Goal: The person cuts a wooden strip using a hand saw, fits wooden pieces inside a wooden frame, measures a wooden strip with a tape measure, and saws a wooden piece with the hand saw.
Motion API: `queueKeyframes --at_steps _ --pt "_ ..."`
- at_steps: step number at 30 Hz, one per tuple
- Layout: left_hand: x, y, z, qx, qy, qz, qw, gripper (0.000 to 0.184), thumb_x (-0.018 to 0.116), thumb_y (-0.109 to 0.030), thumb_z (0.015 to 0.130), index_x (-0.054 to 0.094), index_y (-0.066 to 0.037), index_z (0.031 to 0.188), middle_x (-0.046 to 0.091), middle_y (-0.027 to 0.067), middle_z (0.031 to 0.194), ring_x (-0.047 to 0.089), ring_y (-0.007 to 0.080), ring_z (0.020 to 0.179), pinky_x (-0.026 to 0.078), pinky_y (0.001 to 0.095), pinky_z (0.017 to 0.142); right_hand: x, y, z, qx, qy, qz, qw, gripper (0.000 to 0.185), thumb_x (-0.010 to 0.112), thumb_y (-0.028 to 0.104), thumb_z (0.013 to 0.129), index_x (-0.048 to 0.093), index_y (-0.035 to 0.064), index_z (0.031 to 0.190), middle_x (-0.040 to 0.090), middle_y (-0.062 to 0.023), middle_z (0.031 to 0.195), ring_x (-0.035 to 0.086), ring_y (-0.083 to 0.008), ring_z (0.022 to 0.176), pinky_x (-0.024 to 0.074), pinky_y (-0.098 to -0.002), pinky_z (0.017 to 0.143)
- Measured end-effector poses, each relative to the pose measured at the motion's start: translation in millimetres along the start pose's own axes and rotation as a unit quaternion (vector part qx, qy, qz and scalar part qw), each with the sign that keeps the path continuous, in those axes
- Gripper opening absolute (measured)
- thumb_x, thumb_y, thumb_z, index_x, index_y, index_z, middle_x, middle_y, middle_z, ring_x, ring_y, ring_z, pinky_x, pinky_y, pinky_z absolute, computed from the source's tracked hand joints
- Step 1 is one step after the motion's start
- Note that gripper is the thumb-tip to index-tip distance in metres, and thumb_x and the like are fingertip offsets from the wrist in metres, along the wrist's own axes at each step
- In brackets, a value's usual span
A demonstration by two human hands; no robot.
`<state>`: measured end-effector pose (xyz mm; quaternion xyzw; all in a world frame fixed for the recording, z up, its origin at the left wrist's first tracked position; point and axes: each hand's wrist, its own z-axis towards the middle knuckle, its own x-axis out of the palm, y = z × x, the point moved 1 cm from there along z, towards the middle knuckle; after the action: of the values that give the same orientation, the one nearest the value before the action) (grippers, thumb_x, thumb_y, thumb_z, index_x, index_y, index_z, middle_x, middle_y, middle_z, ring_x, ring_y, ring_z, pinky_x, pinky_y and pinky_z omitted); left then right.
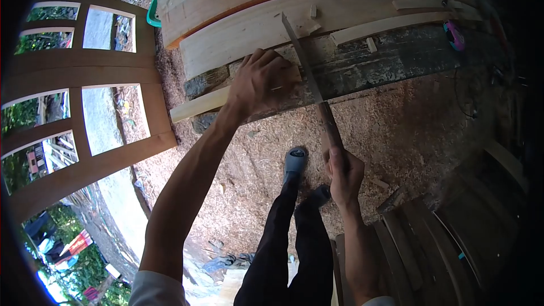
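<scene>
My left hand (258, 82) presses down on a pale wooden strip (201, 105) at the near edge of the workbench (391, 59), its fingers curled over the wood. The strip sticks out past the bench on the left. My right hand (344, 173) is wrapped around the wooden handle of a hand saw (307, 68). Its long narrow blade points away from me and crosses the bench just right of the strip's end. I cannot make out teeth, nor whether blade and strip touch.
Wide planks (226, 51) lie along the bench, with thin strips (396, 22), offcuts and a pink-and-black tape measure (453, 35) at right. A brown wooden frame (85, 68) stands at left. Wood shavings (243, 175) cover the floor. Boards (419, 243) lie at lower right.
</scene>
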<state>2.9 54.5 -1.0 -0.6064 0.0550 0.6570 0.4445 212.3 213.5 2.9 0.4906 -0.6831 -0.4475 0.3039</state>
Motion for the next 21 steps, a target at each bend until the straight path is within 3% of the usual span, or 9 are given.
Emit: queueKeyframes --at_steps 1,4,6,7,10,14,15,21 --pt "0 1 1 0.023 -0.008 -0.007 1.000 0.023 0.073 -0.026 0.075 0.068 -0.009 0.089 0.063 0.0054 0.089 0.056 0.0255 0.084 0.048 0.0376 0.073 2 0 -1 0.002 0.000 0.003 1.000 0.044 0.056 0.037 0.095 0.054 0.0024 0.068 0.042 0.0037 0.053 0.038 -0.0048 0.046 0.0267 -0.0245 0.043" --pt "0 5 3 0.009 0.019 -0.052 0.998 0.019 0.072 -0.024 0.075 0.067 -0.008 0.085 0.063 0.0054 0.082 0.058 0.0252 0.078 0.049 0.0361 0.069 14 10 -5 -0.008 -0.035 -0.016 0.999 0.044 0.056 0.036 0.095 0.054 0.0027 0.066 0.041 0.0038 0.052 0.038 -0.0051 0.046 0.0266 -0.0262 0.042" --pt "4 7 5 -0.003 0.005 -0.054 0.999 0.018 0.072 -0.023 0.075 0.066 -0.007 0.083 0.062 0.0060 0.079 0.058 0.0253 0.076 0.049 0.0363 0.068 19 18 -9 -0.065 -0.043 -0.100 0.992 0.045 0.055 0.036 0.095 0.054 0.0031 0.064 0.041 0.0043 0.050 0.038 -0.0043 0.046 0.0267 -0.0269 0.042" --pt "6 8 5 -0.018 -0.013 -0.058 0.998 0.017 0.072 -0.021 0.076 0.065 -0.007 0.081 0.061 0.0066 0.077 0.059 0.0255 0.075 0.049 0.0365 0.067 17 18 -8 -0.092 -0.035 -0.120 0.988 0.037 0.060 0.029 0.092 0.058 0.0015 0.067 0.048 -0.0025 0.046 0.049 -0.0097 0.041 0.0343 -0.0294 0.039" --pt "3 4 5 -0.064 -0.004 -0.088 0.994 0.014 0.070 -0.019 0.074 0.063 -0.008 0.072 0.062 0.0056 0.077 0.055 0.0270 0.072 0.049 0.0377 0.068 21 10 -6 -0.135 -0.041 -0.147 0.979 0.033 0.062 0.026 0.091 0.058 0.0018 0.069 0.052 -0.0071 0.046 0.056 -0.0162 0.040 0.0370 -0.0321 0.038" --pt "4 4 6 -0.062 -0.004 -0.078 0.995 0.013 0.072 -0.017 0.072 0.063 -0.008 0.071 0.061 0.0045 0.075 0.056 0.0267 0.072 0.048 0.0381 0.066 25 6 -7 -0.159 -0.048 -0.177 0.970 0.035 0.059 0.028 0.092 0.060 0.0004 0.071 0.047 -0.0060 0.045 0.049 -0.0131 0.039 0.0327 -0.0310 0.039" --pt "5 5 6 -0.055 -0.004 -0.073 0.996 0.013 0.073 -0.016 0.071 0.063 -0.007 0.071 0.061 0.0043 0.075 0.056 0.0265 0.072 0.048 0.0379 0.066 25 7 -8 -0.168 -0.037 -0.188 0.967 0.032 0.060 0.026 0.091 0.060 0.0003 0.074 0.050 -0.0093 0.046 0.055 -0.0198 0.039 0.0349 -0.0327 0.038" --pt "6 6 8 -0.048 -0.009 -0.064 0.997 0.015 0.075 -0.016 0.071 0.063 -0.007 0.071 0.061 0.0040 0.074 0.057 0.0259 0.072 0.048 0.0377 0.065 22 6 -19 -0.176 -0.037 -0.193 0.965 0.031 0.060 0.026 0.091 0.060 -0.0015 0.076 0.051 -0.0100 0.046 0.057 -0.0226 0.040 0.0370 -0.0324 0.037"
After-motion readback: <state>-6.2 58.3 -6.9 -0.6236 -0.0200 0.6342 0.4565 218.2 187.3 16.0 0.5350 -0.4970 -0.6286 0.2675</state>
